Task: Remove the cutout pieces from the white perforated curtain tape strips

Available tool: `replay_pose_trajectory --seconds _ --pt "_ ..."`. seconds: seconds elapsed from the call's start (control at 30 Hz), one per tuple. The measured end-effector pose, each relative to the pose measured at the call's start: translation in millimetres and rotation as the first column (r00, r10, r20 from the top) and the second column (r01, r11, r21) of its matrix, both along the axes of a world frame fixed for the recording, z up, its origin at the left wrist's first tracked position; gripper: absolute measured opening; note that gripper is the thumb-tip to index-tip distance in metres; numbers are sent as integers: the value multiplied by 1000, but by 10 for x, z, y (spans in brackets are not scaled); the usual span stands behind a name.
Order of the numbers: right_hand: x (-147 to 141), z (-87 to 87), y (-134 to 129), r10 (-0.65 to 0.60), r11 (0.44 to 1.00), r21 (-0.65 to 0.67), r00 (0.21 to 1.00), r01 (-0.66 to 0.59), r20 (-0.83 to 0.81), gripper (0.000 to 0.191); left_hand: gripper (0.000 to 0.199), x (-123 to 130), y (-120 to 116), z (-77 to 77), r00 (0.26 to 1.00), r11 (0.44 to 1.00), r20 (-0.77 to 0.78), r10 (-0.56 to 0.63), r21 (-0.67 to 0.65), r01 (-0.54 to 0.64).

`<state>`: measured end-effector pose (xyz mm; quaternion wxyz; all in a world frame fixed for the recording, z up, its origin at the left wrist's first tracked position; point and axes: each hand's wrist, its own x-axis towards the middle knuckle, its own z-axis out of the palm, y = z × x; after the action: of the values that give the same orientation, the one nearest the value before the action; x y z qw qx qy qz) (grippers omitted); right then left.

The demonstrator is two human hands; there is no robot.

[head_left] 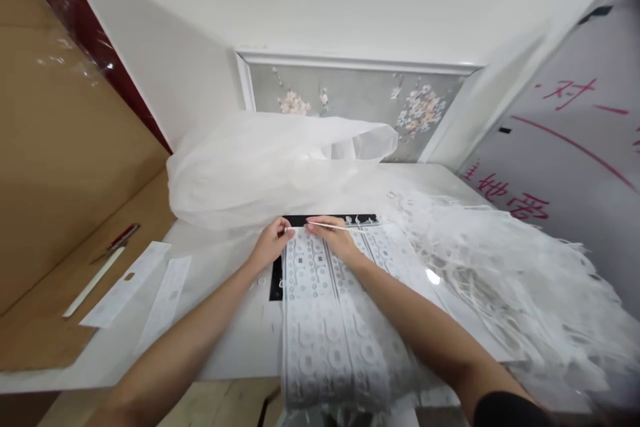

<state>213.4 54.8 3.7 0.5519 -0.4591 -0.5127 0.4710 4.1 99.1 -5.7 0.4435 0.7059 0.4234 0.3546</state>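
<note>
A white sheet (313, 327) with rows of cut-out shapes lies over a black mat (277, 283) and hangs past the table's front edge. At the sheet's top left corner, my left hand (273, 240) has its fingers closed in a pinch; what they hold is too small to tell. Just to its right, my right hand (335, 237) is closed on a thin white stick (350, 228), which points to the right across the sheet's upper edge.
Translucent white plastic (240, 167) is bunched behind the mat. Tangled white scraps (520, 280) cover the right side. At the left are paper strips (127, 283), a white strip (94, 282), a red-handled tool (123, 237) and cardboard (65, 167). A framed flower picture (350, 93) stands behind.
</note>
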Motion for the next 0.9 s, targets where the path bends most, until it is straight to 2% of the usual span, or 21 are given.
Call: replay_pose_trajectory --seconds 0.07,0.13,0.33,0.7,0.9 --pt "-26 -1 -1 16 1000 6 998 -17 66 38 28 27 -7 -12 994 996 112 17 -91 -7" --pt "-54 -3 -13 25 1000 13 993 -26 118 34 32 41 -13 -21 986 992 164 36 -127 -16" --pt "-79 -13 -32 23 999 38 990 -29 139 28 32 64 -35 -34 983 993 153 101 -74 -90" --pt "-81 40 -61 40 998 47 986 -49 164 29 28 88 -68 0 984 997 162 70 -26 -67" --pt "-74 -42 -31 26 997 61 978 -39 207 31 29 91 -87 21 983 998 176 58 -27 -54"
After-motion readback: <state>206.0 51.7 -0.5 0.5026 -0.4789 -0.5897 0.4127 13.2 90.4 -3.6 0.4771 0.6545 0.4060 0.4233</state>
